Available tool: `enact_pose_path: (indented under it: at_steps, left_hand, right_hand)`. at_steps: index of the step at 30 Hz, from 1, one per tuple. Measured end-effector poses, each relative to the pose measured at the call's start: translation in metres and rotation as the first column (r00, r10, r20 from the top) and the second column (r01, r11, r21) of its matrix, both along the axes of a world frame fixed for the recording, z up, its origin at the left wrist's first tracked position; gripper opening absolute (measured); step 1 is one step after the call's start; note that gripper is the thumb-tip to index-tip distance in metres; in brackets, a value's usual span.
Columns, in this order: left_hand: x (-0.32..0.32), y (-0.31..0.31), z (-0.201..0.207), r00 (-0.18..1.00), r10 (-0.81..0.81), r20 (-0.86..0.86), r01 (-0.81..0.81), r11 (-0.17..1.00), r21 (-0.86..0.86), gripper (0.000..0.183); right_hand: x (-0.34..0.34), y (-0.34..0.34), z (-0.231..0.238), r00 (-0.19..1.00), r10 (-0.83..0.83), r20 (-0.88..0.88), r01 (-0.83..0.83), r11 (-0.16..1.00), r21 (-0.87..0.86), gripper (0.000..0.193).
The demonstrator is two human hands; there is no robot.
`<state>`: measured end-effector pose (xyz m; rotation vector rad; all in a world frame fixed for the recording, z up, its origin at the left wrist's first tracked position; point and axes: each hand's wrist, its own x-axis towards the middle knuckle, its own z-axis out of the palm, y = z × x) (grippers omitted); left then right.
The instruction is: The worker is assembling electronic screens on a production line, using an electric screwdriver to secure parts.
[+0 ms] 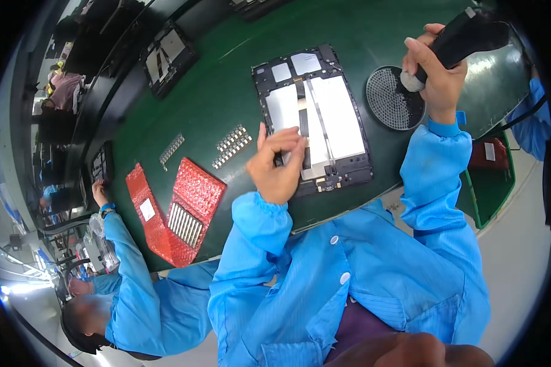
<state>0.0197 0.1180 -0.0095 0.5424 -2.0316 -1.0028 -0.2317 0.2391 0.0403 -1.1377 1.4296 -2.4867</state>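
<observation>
A tablet-like device (pixel 343 122) with its inside exposed lies on the green bench in front of me, showing white panels, a black frame and a dark strip down the middle. My left hand (pixel 277 165) is over its lower left part, thumb and fingertips drawn together; what they pinch, if anything, is hidden. In my right hand (pixel 441 79) is a black electric screwdriver (pixel 471 40), gripped around its body. Its pale lower end is over a round dish (pixel 389 101) with a grey perforated surface and a dark patch, right of the device.
Metal-coloured part strips (pixel 232 147) lie left of the device, near red bubble-wrap pouches (pixel 199 183), one with a striped strip pack on it. Another opened device (pixel 167 58) is at the far left. A co-worker (pixel 141 293) in blue reaches in at left. A green-edged bin (pixel 493 183) stands at right.
</observation>
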Motion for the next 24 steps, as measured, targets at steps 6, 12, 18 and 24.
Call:
enact_pose_path:
  at_steps: [6,12,18,24]
  left_hand:
    - [0.007,0.046,0.002,0.999,-0.003,0.034,0.0,0.997,0.075,0.017]
    - [0.005,0.068,0.009,0.984,-0.062,0.169,0.058,0.998,0.032,0.012]
    - [0.004,0.068,0.01,0.993,-0.038,0.11,0.025,0.993,0.113,0.012]
    - [0.012,0.062,0.007,0.995,-0.057,0.081,0.044,0.987,0.153,0.013]
  right_hand:
    - [0.009,-0.017,0.001,0.999,0.027,-0.022,-0.025,0.998,0.054,0.036]
    - [0.009,-0.022,-0.004,0.996,0.05,-0.071,-0.036,0.983,0.179,0.037]
    - [0.021,-0.023,0.014,0.987,0.01,0.158,-0.044,0.976,0.215,0.04]
    - [0.017,-0.024,0.005,0.992,-0.024,0.124,-0.007,0.969,0.248,0.04]
